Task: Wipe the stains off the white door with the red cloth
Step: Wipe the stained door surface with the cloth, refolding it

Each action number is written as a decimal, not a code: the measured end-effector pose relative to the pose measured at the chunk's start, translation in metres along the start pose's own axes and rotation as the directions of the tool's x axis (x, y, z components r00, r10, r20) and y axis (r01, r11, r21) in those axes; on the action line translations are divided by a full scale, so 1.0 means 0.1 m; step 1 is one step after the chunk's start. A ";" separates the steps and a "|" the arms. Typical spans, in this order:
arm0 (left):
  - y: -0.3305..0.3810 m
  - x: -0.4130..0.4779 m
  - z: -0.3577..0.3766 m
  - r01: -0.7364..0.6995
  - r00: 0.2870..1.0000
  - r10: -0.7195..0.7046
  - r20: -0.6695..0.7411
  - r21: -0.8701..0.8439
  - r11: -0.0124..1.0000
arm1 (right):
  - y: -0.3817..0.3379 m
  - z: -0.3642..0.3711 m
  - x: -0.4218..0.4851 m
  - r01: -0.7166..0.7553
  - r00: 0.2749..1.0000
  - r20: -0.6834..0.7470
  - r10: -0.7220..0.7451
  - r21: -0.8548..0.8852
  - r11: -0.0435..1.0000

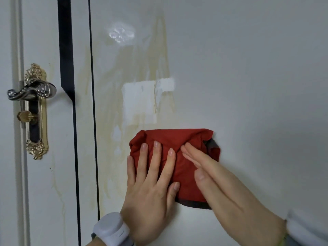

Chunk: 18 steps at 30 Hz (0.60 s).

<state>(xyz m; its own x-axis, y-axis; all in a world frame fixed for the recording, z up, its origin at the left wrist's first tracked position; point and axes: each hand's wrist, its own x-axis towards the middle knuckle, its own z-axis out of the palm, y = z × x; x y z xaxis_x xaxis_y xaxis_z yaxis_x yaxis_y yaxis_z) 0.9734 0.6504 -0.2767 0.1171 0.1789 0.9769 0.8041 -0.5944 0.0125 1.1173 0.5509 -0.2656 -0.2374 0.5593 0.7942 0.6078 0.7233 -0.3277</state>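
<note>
Red cloth [177, 137] — left hand [150, 189], right hand [221, 185] flat, pressing it | stains [159, 59] above | door handle [32, 91] left

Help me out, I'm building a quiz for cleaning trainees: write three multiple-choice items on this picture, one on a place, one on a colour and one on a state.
1. Where is the door handle relative to the red cloth?
A. Higher up and to the left
B. Directly below
C. To the right

2. What colour are the stains on the white door?
A. Blue
B. Yellowish
C. Black

3. How do the left hand and right hand meet the cloth?
A. Both press it with straight fingers
B. Both bunch it in fists
C. Only the left touches it

Answers:
1 A: the handle sits near the left edge of the view, above the cloth's level.
2 B: pale yellow streaks run above and left of the cloth.
3 A: both hands lie flat on the cloth against the door.
</note>
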 end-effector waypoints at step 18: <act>-0.34 1.25 -0.21 -0.260 0.960 0.256 0.111 0.017 0.966 | 0.02 -0.71 1.14 0.094 0.940 0.049 -0.337 -0.988 0.119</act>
<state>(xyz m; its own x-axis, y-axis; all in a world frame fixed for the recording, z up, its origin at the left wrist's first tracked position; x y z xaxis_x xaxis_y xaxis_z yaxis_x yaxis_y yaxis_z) 0.9485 0.6767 -0.1503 0.3832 0.1064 0.9175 0.7557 -0.6073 -0.2452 1.1454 0.5867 -0.1394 -0.4650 0.3016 0.8323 0.7992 -0.2614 0.5412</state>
